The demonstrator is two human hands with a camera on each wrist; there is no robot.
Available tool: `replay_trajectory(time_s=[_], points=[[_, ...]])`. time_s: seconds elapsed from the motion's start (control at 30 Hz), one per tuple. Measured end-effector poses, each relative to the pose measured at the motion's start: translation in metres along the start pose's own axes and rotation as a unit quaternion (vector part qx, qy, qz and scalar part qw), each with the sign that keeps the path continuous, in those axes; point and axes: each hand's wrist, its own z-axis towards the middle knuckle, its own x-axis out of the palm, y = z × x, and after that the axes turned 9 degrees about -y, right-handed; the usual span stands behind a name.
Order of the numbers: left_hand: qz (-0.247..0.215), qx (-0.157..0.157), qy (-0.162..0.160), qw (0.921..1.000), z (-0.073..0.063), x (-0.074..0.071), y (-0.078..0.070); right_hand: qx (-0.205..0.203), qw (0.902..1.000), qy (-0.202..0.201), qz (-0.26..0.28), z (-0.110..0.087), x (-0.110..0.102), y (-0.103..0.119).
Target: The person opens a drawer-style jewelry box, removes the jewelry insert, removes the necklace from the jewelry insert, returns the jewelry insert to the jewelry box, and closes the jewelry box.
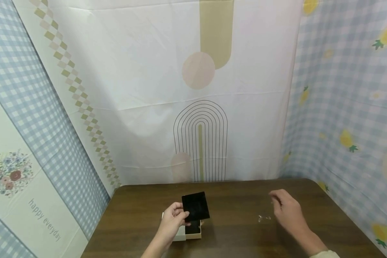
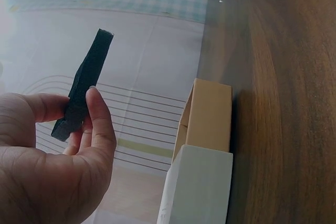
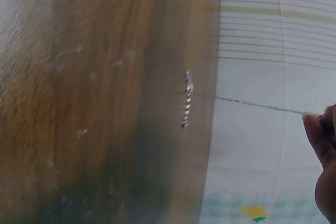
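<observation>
My left hand (image 1: 171,224) pinches a flat black square pad (image 1: 196,206) between thumb and fingers, above a small open box. Seen edge-on in the left wrist view, the pad (image 2: 86,80) is thin and has a soft-looking surface. The box has a tan tray (image 2: 210,114) slid partly out of a white sleeve (image 2: 202,187), with black lining (image 1: 192,227) showing inside. On the right, my right hand (image 1: 290,211) pinches the end of a fine silver chain necklace (image 3: 257,104). Its sparkling stone-set part (image 3: 188,103) hangs low over the tabletop.
The brown wooden table (image 1: 235,233) backs onto a white patterned cloth (image 1: 142,89). Blue checked cloths hang at the left (image 1: 42,89) and right (image 1: 338,107) sides. The box stands on the table below my left hand.
</observation>
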Motion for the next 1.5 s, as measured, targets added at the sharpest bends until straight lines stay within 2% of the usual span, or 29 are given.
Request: replay_trajectory(time_s=[0.1,0.27,0.4,0.57,0.8,0.97,1.13,1.37,1.5], points=[[-0.001,0.000,-0.001,1.0000,-0.001,-0.002,0.000,0.037,0.9991,0.019,-0.004,-0.003,0.000,-0.008],[-0.009,0.000,-0.001,1.0000,-0.001,-0.005,-0.002,0.076,0.9959,0.049,-0.013,-0.005,-0.001,-0.018],[-0.013,-0.001,0.001,0.9999,-0.002,-0.006,-0.002,0.107,0.9893,0.094,-0.033,-0.008,-0.004,-0.023],[-0.014,-0.001,-0.001,0.9999,-0.002,-0.005,-0.002,0.146,0.9727,0.176,-0.039,-0.009,-0.003,-0.027],[-0.009,0.004,0.002,0.9999,-0.002,-0.005,-0.001,0.207,0.9394,0.273,-0.022,-0.015,0.004,-0.031],[-0.009,0.001,0.002,1.0000,-0.002,-0.004,-0.001,0.242,0.9234,0.298,-0.004,-0.021,0.011,-0.034],[-0.008,0.002,-0.001,1.0000,0.001,-0.003,0.000,0.249,0.9130,0.323,0.001,-0.024,0.019,-0.038],[-0.009,0.003,-0.010,0.9999,0.002,0.002,-0.002,0.236,0.9139,0.331,0.002,-0.019,0.028,-0.044],[-0.009,0.005,-0.013,0.9999,0.004,0.005,-0.003,0.236,0.9094,0.342,0.008,-0.017,0.031,-0.050]])
